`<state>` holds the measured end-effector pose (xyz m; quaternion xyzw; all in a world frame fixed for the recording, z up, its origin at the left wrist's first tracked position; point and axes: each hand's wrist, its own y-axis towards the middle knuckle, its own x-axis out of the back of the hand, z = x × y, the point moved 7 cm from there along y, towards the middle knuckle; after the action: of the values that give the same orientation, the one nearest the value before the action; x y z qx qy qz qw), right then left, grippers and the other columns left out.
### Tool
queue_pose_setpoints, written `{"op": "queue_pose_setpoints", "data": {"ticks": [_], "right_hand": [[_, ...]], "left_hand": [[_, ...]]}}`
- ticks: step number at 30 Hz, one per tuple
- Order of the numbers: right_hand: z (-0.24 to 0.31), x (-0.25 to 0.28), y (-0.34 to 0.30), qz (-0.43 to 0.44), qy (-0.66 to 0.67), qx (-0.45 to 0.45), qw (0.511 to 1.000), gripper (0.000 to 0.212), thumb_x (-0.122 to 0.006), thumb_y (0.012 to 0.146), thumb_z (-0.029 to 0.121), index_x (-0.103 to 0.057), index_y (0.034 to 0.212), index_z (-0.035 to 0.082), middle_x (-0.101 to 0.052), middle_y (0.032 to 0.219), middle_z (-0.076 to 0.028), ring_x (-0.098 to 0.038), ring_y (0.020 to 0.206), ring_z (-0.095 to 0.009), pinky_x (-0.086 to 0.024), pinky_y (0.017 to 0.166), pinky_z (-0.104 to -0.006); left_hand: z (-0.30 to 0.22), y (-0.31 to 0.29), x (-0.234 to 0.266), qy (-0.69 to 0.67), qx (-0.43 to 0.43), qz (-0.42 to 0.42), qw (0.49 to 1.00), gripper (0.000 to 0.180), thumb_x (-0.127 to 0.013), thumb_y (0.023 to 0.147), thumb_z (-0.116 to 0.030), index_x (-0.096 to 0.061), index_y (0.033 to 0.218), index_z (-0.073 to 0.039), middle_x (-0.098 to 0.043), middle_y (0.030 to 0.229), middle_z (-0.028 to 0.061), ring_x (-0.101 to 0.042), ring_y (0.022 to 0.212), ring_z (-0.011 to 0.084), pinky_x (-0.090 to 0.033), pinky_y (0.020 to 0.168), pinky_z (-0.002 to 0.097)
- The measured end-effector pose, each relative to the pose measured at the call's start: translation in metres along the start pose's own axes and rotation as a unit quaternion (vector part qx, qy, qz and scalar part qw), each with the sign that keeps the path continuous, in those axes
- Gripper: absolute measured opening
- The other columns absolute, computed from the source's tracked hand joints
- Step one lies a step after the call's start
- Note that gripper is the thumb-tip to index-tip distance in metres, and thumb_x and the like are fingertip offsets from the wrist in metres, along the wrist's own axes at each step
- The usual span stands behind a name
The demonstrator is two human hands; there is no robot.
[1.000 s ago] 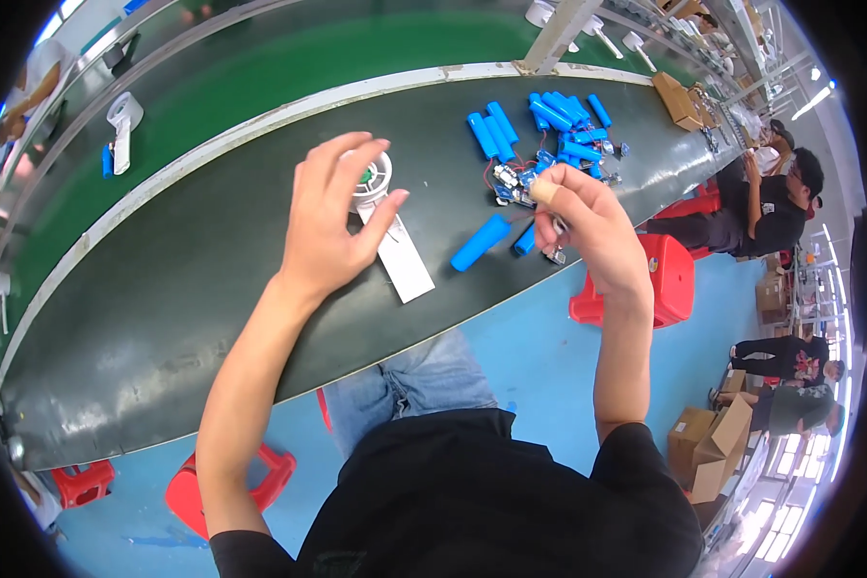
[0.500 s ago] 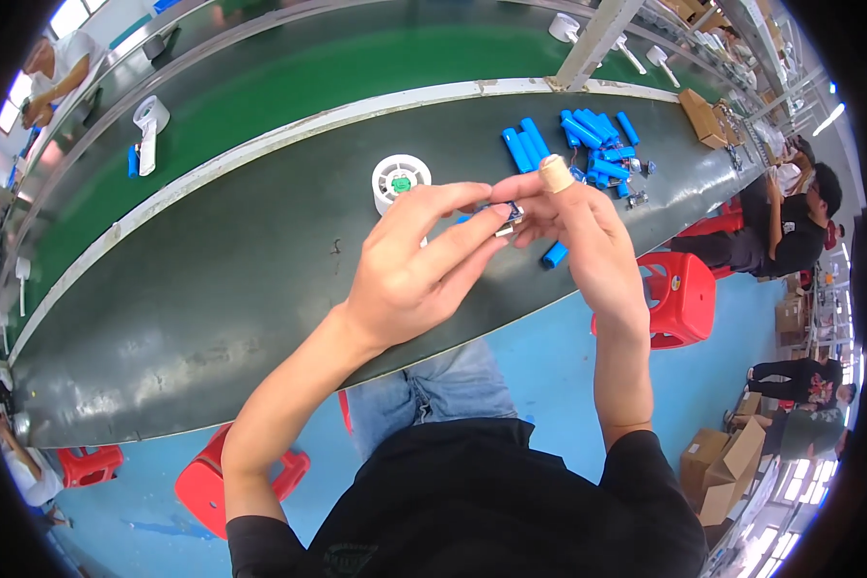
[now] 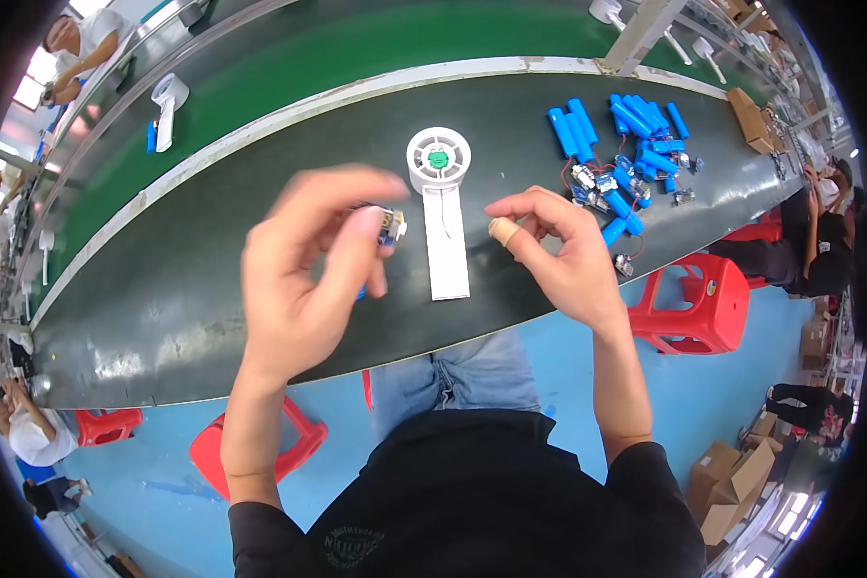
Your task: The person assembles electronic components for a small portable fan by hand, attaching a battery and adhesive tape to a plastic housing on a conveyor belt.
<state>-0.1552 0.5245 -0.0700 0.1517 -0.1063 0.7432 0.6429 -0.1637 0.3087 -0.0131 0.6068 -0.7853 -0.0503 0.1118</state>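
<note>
A white handheld fan [image 3: 447,246] lies on the dark table between my hands, its round head away from me. A green piece sits at the hub and a thin wire runs along the open handle. Left of it, my left hand [image 3: 303,275] is raised and slightly blurred, pinching a small circuit board [image 3: 391,227] between thumb and fingers. A bit of blue shows below those fingers, mostly hidden by the hand. To the fan's right, my right hand [image 3: 564,255] has thumb and index finger apart with nothing between them; a tan wrap covers the thumb tip.
Blue cylindrical batteries [image 3: 636,120] with wires and small circuit boards lie piled on the right of the table. An open cardboard box [image 3: 749,120] stands beyond them. Another white fan [image 3: 168,111] rests on the green belt [image 3: 356,58]. Red stools [image 3: 708,303] and seated people flank the table.
My hands have moved apart, the left keeping the circuit board and drawing left, the right letting go. The fan's handle has come into full view.
</note>
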Motion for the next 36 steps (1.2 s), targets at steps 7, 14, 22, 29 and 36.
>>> {"op": "queue_pose_setpoints", "data": {"ticks": [7,14,22,29,36], "right_hand": [[-0.013,-0.019,0.013,-0.007,0.011,0.037,0.999,0.016,-0.064,0.089,0.002,-0.070,0.104,-0.001,-0.062,0.090,-0.005,-0.055,0.067,-0.008,-0.043,0.061,-0.0230],[-0.019,-0.032,0.031,0.047,0.018,0.116,0.992,0.023,-0.061,0.089,-0.002,-0.071,0.109,0.002,-0.069,0.107,-0.009,-0.058,0.067,-0.011,-0.044,0.058,-0.0238],[-0.016,-0.029,0.038,0.047,-0.024,0.148,0.988,0.023,-0.063,0.087,-0.002,-0.073,0.107,0.004,-0.072,0.102,-0.007,-0.054,0.063,-0.010,-0.040,0.054,-0.0245],[-0.022,-0.027,0.040,0.056,-0.011,0.148,0.987,0.021,-0.067,0.086,0.001,-0.073,0.106,0.004,-0.072,0.103,-0.007,-0.052,0.061,-0.010,-0.039,0.053,-0.0246],[-0.021,-0.027,0.044,0.045,-0.031,0.152,0.987,0.019,-0.070,0.084,0.004,-0.074,0.103,0.004,-0.069,0.095,-0.004,-0.053,0.060,-0.009,-0.041,0.052,-0.0240]], "left_hand": [[0.045,-0.002,-0.047,0.314,-0.040,0.076,0.946,0.011,-0.069,0.086,-0.012,-0.064,0.083,-0.002,-0.060,0.068,0.0104,-0.059,0.051,0.0252,-0.046,0.048,0.0360],[0.056,0.001,-0.052,0.376,-0.067,0.023,0.924,0.011,-0.069,0.084,-0.012,-0.062,0.081,-0.004,-0.057,0.068,0.0091,-0.060,0.054,0.0302,-0.044,0.046,0.0398],[0.067,0.005,-0.044,0.408,-0.032,0.006,0.912,0.009,-0.072,0.081,-0.009,-0.066,0.085,-0.002,-0.059,0.070,0.0093,-0.058,0.054,0.0234,-0.046,0.052,0.0345],[0.064,0.010,-0.045,0.308,-0.061,-0.013,0.949,0.009,-0.073,0.080,-0.002,-0.068,0.087,-0.002,-0.052,0.069,0.0045,-0.044,0.050,0.0131,-0.035,0.046,0.0281],[0.061,0.013,-0.042,0.335,-0.127,-0.031,0.933,0.013,-0.072,0.080,0.000,-0.067,0.091,-0.003,-0.056,0.075,0.0087,-0.059,0.059,0.0241,-0.047,0.052,0.0341]]}}
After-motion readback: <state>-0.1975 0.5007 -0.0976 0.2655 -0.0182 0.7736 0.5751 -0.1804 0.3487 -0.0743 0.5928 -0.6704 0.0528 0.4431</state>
